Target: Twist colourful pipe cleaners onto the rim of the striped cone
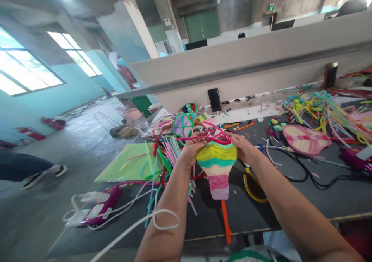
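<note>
Between my hands is a striped pipe-cleaner fan [216, 159], held above the dark table with its orange handle [226, 221] pointing down toward me. Its bands run from yellow and teal through cream to pink and lilac. My left hand [190, 149] is closed on the upper left edge, thumb and fingers pinching by the pink strands. On the upper right edge, my right hand [244, 148] grips the same piece. Loops of bright pink pipe cleaner [216, 136] stick up along the top. Part of the fingers is hidden behind the fan.
Loose pipe cleaners [171, 149] lie left of my hands, beside a green plastic packet [128, 163]. Purple hot-glue guns [104, 206] [354, 159] rest at both sides, with trailing cords. A pink fan [306, 138], yellow ring [254, 188] and propped phone [214, 99] are nearby.
</note>
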{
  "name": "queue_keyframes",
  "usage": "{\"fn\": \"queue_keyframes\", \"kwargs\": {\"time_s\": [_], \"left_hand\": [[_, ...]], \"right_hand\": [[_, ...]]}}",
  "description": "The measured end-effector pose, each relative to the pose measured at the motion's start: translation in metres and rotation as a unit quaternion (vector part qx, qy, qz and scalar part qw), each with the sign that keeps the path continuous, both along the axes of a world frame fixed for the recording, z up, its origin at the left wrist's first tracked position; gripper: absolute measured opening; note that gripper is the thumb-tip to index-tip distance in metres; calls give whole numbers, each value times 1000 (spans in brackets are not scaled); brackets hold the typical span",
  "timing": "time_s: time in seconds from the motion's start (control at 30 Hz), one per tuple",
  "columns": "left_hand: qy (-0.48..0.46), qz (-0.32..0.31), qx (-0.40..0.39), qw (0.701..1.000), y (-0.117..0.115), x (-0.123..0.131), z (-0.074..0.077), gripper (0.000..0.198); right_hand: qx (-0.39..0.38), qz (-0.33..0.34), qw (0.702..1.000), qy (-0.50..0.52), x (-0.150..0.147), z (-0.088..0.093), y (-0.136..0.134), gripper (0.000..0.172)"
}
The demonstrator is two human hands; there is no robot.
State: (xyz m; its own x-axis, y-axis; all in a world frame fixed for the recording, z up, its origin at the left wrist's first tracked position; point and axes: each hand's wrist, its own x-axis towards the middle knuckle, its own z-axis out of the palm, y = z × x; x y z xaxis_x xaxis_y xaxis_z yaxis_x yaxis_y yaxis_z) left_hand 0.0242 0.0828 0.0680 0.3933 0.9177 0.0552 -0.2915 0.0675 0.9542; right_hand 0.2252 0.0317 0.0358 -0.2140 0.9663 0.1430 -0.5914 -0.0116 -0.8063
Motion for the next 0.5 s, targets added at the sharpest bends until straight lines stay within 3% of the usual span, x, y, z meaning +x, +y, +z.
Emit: {"fn": "queue_keyframes", "kwargs": {"time_s": [0.07, 0.2, 0.3, 0.37, 0.5], "left_hand": [[13, -13, 27, 999, -7, 3, 4, 47], [121, -27, 149, 981, -14, 2, 10, 33], [201, 31, 318, 926, -11, -1, 12, 20], [224, 53, 386, 893, -9, -3, 14, 14], [221, 71, 382, 895, -11, -5, 18, 8]], "right_hand": [[-33, 73, 997, -9, -1, 5, -6, 49], [-63, 90, 994, -2, 0, 13, -14, 43], [-58, 87, 994, -13, -1, 19, -18, 45], [-55, 88, 994, -33, -3, 22, -20, 43], [-41, 98, 992, -63, -10, 23, -25, 41]]}}
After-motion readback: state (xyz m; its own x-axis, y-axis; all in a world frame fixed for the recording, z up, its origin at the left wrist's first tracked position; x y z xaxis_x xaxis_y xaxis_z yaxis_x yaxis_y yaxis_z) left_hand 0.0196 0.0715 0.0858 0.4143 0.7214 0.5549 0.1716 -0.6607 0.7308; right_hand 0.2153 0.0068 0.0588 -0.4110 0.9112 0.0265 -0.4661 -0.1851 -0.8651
